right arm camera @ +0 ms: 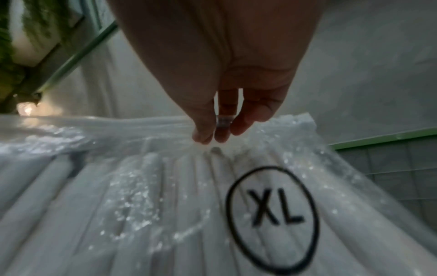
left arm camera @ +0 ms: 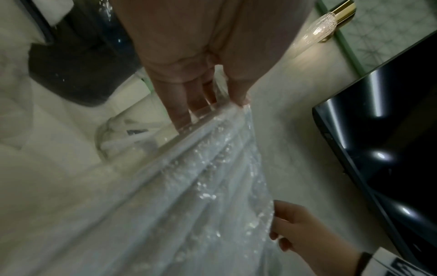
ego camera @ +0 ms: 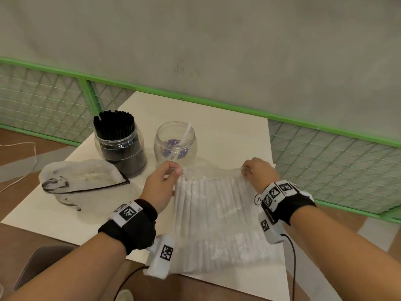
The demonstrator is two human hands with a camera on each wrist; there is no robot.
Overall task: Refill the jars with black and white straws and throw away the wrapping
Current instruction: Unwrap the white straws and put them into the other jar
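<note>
A clear plastic pack of white straws (ego camera: 217,213) lies on the white table (ego camera: 227,127), marked with a circled XL (right arm camera: 272,218). My left hand (ego camera: 171,170) pinches the pack's far left corner (left arm camera: 236,106). My right hand (ego camera: 249,168) pinches its far right edge (right arm camera: 212,138). The plastic is stretched between them. Behind the pack stand a jar full of black straws (ego camera: 119,142) and a clear jar (ego camera: 174,144) holding one white straw.
A crumpled, empty clear wrapper with a black trim (ego camera: 84,183) lies on the table's left side. A green mesh fence (ego camera: 325,153) runs behind and to the right of the table. A dark screen (left arm camera: 390,130) shows in the left wrist view.
</note>
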